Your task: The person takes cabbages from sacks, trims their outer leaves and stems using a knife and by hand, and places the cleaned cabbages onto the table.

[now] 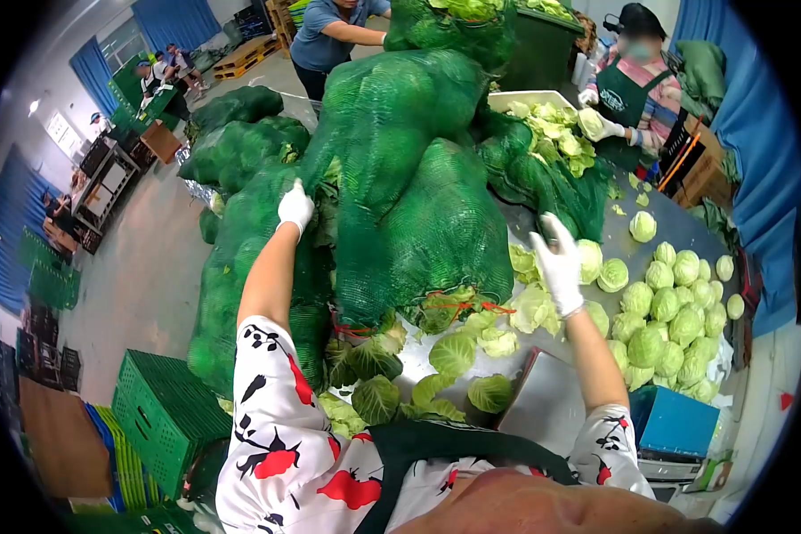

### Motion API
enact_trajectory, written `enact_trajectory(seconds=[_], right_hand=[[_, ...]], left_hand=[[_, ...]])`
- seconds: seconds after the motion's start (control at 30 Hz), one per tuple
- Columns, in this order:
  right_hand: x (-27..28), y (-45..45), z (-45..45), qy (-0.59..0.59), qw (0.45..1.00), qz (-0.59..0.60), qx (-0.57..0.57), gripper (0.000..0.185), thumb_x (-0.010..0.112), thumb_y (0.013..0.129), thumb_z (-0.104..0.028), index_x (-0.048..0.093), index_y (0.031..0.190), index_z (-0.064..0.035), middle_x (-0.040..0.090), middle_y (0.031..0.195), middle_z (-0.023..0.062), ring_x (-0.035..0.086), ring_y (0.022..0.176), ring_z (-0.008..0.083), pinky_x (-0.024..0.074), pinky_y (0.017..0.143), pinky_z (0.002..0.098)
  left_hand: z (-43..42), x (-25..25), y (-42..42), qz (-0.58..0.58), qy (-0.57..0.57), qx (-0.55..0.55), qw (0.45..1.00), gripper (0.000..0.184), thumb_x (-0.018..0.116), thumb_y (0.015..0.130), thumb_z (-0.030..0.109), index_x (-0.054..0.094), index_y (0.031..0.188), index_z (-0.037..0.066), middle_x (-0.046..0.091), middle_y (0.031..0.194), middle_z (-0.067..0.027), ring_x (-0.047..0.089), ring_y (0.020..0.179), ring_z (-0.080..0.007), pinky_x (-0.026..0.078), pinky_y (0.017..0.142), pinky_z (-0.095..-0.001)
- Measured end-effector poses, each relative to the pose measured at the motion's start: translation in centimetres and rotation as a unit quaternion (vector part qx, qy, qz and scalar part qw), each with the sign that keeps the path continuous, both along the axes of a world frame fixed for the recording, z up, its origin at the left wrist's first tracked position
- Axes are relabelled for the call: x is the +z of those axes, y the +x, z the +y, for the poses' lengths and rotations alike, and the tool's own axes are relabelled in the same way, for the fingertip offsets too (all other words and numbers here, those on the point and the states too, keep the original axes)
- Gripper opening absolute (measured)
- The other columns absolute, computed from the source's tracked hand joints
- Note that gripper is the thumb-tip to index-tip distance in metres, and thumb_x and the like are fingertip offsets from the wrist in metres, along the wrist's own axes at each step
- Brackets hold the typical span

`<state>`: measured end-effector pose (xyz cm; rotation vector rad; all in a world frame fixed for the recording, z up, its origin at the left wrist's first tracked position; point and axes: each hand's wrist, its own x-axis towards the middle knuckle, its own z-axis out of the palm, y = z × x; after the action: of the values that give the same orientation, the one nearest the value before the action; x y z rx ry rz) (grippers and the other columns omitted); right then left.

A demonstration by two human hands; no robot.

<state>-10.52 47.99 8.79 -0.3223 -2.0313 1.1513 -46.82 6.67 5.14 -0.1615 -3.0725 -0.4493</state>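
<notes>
White gloves cover both of my hands. My left hand (296, 206) is at the edge of a large green mesh sack (365, 116), its fingers closed on the netting. My right hand (558, 267) is held up over the table with its fingers apart and nothing in it, just left of a pale cabbage (589, 261). Between my hands lies another full mesh sack (445, 214), its mouth tied with red string (463, 307). Loose cabbage leaves (452, 354) are scattered on the metal table in front of me.
A pile of trimmed cabbages (676, 311) is at the right. Behind it a co-worker in an apron (623, 93) holds a cabbage. Another person in a blue shirt (320, 40) touches the sacks at the back. Green crates (165, 409) stand at the lower left, a blue box (676, 421) at the lower right.
</notes>
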Motion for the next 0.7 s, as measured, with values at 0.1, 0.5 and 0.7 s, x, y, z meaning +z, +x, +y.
enact_trajectory(seconds=[0.1, 0.5, 0.7], right_hand=[[2.7, -4.8, -7.5, 0.032, 0.994, 0.055, 0.090, 0.049, 0.077, 0.084, -0.021, 0.062, 0.127, -0.0021, 0.065, 0.127, 0.0132, 0.066, 0.101, 0.0179, 0.0524, 0.086, 0.0263], [4.4, -21.6, -19.1, 0.009, 0.988, -0.151, 0.011, 0.043, 0.066, 0.079, -0.028, 0.064, 0.114, -0.0030, 0.070, 0.081, 0.0206, 0.068, 0.080, 0.0384, 0.0524, 0.074, 0.0452], [-0.1, -11.6, -12.1, -0.151, 0.982, -0.056, 0.096, 0.017, 0.064, 0.083, -0.011, 0.068, 0.098, -0.0047, 0.062, 0.066, 0.0018, 0.050, 0.051, 0.0086, 0.0426, 0.052, 0.0296]], left_hand=[[-2.3, -3.6, -2.8, 0.138, 0.142, -0.011, 0.980, 0.046, 0.057, 0.091, 0.025, 0.058, 0.130, 0.000, 0.067, 0.111, -0.0277, 0.063, 0.110, -0.0392, 0.048, 0.095, -0.0403], [-3.0, 6.2, 10.9, 0.253, 0.216, -0.161, 0.929, 0.032, 0.052, 0.097, 0.029, 0.064, 0.092, 0.000, 0.066, 0.088, -0.0250, 0.063, 0.087, -0.0446, 0.049, 0.078, -0.0510], [-4.7, 10.0, 20.9, 0.165, 0.285, -0.183, 0.926, 0.030, 0.055, 0.097, 0.026, 0.058, 0.084, -0.001, 0.061, 0.079, -0.0258, 0.060, 0.077, -0.0453, 0.047, 0.066, -0.0488]])
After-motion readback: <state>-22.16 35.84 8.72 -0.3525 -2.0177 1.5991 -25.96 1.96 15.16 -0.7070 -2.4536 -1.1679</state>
